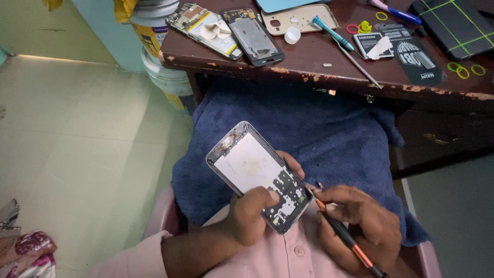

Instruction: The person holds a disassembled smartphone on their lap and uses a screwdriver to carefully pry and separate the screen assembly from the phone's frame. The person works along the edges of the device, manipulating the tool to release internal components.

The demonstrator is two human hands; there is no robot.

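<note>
The left hand's fingers [267,198] are closing around the grey metal-framed phone chassis with its pale inner plate [257,172], thumb pressing on the lower face and the other fingers curling behind, while the left hand [252,216] is tilting it over the lap. The right hand [360,221] is gripping a slim black screwdriver with orange bands [345,237], fingers wrapped shut on the shaft, its tip touching the chassis's lower right edge. Keeping the tip square in the screw and the frame braced looks wise (a slip would likely scratch the board). Below, a dark blue towel [329,134] is covering the lap, catching small parts; the worn brown wooden desk [309,77] edge is standing well above, leaving open room, with more opened phones [226,31] lying on it.
</note>
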